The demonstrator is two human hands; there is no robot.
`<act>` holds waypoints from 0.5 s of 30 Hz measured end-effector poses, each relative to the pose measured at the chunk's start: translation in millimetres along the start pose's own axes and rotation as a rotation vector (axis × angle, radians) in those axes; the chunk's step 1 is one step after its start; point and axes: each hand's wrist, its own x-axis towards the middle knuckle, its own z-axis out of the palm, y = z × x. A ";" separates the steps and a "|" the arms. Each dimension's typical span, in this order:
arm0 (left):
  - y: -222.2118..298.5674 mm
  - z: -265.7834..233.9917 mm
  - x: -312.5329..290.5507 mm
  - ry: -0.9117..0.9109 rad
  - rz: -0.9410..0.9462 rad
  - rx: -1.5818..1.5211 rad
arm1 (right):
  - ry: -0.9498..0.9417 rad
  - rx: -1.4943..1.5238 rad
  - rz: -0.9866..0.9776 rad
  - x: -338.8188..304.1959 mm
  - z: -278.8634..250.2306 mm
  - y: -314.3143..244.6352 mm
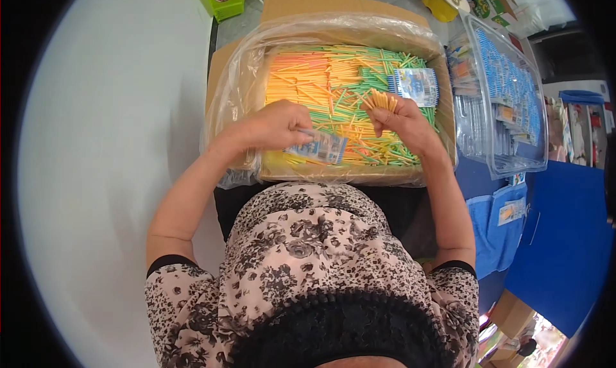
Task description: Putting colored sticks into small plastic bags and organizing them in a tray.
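Observation:
My left hand (277, 125) pinches the edge of a small clear packet with blue print (324, 147), held low over the near part of a cardboard box (346, 6). In my right hand (405, 123) is a bundle of thin yellow-orange sticks (381, 100), gripped between thumb and fingers with the ends pointing up and away. Loose thin sticks in orange, yellow and green (295, 82) fill the box beneath both hands. Several blue-and-white packets (416, 87) lie on the sticks at the right, just beyond my right hand. Whether the left packet holds anything is unclear.
Clear plastic lining (237, 79) drapes over the box walls. To the right stands a clear plastic bin (491, 156) holding many blue-edged packets. A blue cloth (491, 239) with a packet on it lies nearer. A white wall (109, 175) rises at the left, and a green crate (224, 1) stands beyond.

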 end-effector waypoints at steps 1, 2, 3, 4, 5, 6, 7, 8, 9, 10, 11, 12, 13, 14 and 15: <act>1.4 1.2 -0.6 -0.051 -0.022 0.154 | 0.010 0.164 -0.004 -1.9 4.7 0.7; 0.3 2.1 0.6 -0.054 -0.019 0.155 | 0.014 0.165 -0.003 -3.3 10.3 -0.9; -2.8 4.2 2.1 -0.031 -0.003 0.153 | 0.036 0.274 0.020 -4.0 18.4 -4.7; -4.7 6.1 4.1 -0.007 0.014 0.151 | 0.057 0.381 0.043 -4.4 25.3 -9.9; -5.4 7.0 5.6 0.017 0.031 0.149 | 0.078 0.488 0.066 -4.7 27.8 -12.6; -6.2 7.7 6.0 0.016 0.033 0.150 | 0.081 0.488 0.065 -4.9 27.0 -12.5; -6.9 8.7 5.6 0.025 0.034 0.133 | 0.060 0.485 0.093 -5.0 26.4 -11.6; -6.3 9.3 5.0 0.035 0.036 0.117 | 0.038 0.481 0.120 -4.9 26.0 -10.2; -6.1 9.7 5.0 0.045 0.036 0.102 | 0.016 0.479 0.147 -4.9 25.8 -8.4; -6.2 9.8 5.6 0.044 0.037 0.104 | 0.017 0.480 0.145 -4.8 27.1 -6.1; -6.6 9.8 6.4 0.053 0.029 0.085 | 0.036 0.476 0.120 -4.6 30.2 -3.3; -6.8 9.7 7.1 0.062 0.022 0.067 | 0.055 0.471 0.094 -4.5 33.7 -1.0; -6.5 9.5 7.7 0.070 0.016 0.048 | 0.075 0.467 0.068 -4.4 36.1 -0.3; -6.2 9.4 7.9 0.070 0.017 0.049 | 0.076 0.467 0.067 -4.2 37.1 -0.6; -5.6 9.0 7.8 0.072 0.019 0.052 | 0.098 0.484 0.073 -4.3 37.9 -1.5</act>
